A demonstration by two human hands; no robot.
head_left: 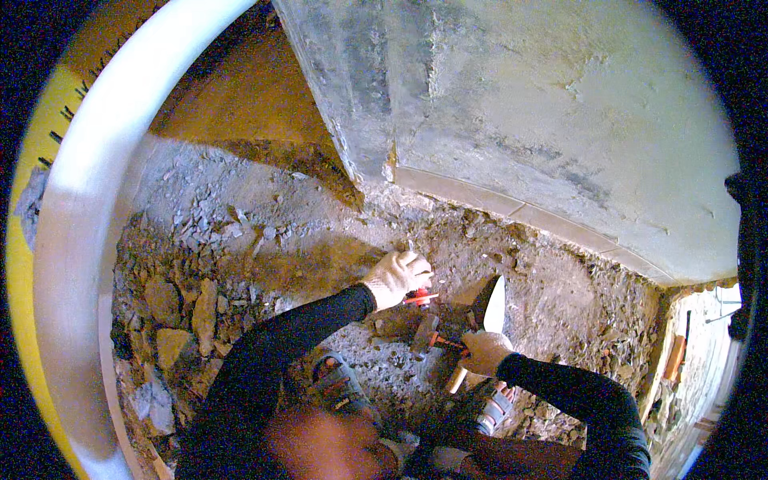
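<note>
My left hand [394,282], in a pale knit glove, is curled over a red tool [422,298] just above the rubble floor; the tool's lower part is hidden, and its kind is unclear. My right hand [486,353], gloved alike, is closed at the end of a hammer's orange and black handle [448,344]. The hammer head [425,332] points towards my left hand. A trowel's bright pointed blade [496,306] extends away beyond my right hand, and a wooden handle [457,379] shows on the near side. Whether my grip also takes in the trowel cannot be seen.
A plastered wall [544,104] with a tile skirting [528,216] rises ahead. Broken stones [180,312] lie at the left, beside a thick white curved pipe [68,264]. My sandalled feet [340,382] are close below my hands. An orange brick-like piece [677,358] stands far right.
</note>
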